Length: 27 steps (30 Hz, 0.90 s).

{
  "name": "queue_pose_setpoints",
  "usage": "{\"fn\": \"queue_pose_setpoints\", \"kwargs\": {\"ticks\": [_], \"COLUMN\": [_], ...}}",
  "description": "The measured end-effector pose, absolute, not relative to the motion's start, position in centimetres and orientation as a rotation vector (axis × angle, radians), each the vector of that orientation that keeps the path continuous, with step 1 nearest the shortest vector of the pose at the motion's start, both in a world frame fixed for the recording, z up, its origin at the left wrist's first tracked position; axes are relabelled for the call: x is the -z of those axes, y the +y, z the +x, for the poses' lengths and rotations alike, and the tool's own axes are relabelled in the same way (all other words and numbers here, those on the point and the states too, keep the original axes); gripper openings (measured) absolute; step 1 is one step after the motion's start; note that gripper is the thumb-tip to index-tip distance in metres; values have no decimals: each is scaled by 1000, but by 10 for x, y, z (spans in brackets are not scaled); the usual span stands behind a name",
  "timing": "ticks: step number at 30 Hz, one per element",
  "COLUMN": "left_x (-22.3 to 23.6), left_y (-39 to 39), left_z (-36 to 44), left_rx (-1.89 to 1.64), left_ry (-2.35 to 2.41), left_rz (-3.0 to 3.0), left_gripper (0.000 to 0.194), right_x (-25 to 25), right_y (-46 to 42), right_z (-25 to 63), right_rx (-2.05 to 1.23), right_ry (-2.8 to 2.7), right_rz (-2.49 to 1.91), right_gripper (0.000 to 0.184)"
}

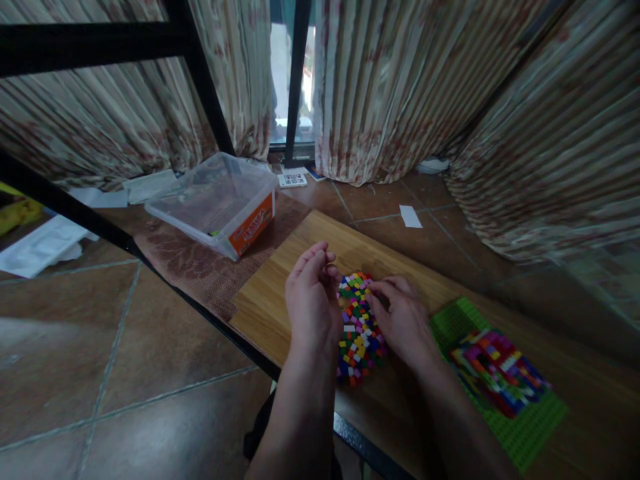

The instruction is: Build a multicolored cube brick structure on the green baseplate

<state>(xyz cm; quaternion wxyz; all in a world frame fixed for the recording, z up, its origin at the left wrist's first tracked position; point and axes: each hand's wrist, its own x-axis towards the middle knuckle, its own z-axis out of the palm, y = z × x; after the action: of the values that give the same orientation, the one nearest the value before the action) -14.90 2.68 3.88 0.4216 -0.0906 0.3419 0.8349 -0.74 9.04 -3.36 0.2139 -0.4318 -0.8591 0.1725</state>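
Observation:
A pile of small toy bricks (356, 347) in many colours lies between my hands on the wooden board. My left hand (313, 293) is raised at the pile's left edge, palm turned inward, with its fingers curled together. What those fingers hold, if anything, is hidden. Over the right side of the pile, my right hand (400, 317) has thumb and forefinger pinched low among the bricks. Whatever is between these fingertips is too small to make out. Right of that hand, a green baseplate (533, 433) carries a block of multicoloured bricks (500, 367) built up on it.
A clear plastic box (210, 193) with an orange label stands on a brown mesh mat (210, 287) at the left. The wooden board (270, 287) runs along a black metal frame (200, 307). Papers (410, 216) lie on the tiled floor, before patterned curtains (390, 87).

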Motion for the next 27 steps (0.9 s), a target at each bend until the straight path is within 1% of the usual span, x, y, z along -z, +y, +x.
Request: {"fn": "queue_pose_setpoints", "kwargs": {"ticks": [6,10,14,19,23,27], "left_x": [-39,-38,-38,-38,-37,-36], "left_y": [27,27,27,27,27,27], "left_z": [-149,-148,-148,-148,-149,-149], "left_rx": [-2078,-2081,-2081,-2076,-2086,-2083], "left_ry": [847,852,854,872,867,863], "left_rz": [-223,-219,-221,-198,-205,-200], "left_gripper": [9,10,8,9,11,10], "right_x": [37,35,29,26,29,29], "right_y": [96,98,94,87,82,80], "right_z": [-1,4,1,-19,-33,-38], "right_rx": [-591,-658,-654,-550,-373,-291], "right_ry": [-2394,-2362,-2351,-2428,-2517,-2538], "right_rz": [-1150,-1158,-1142,-1020,-1092,-1123], "right_gripper": [16,18,19,20,19,20]}}
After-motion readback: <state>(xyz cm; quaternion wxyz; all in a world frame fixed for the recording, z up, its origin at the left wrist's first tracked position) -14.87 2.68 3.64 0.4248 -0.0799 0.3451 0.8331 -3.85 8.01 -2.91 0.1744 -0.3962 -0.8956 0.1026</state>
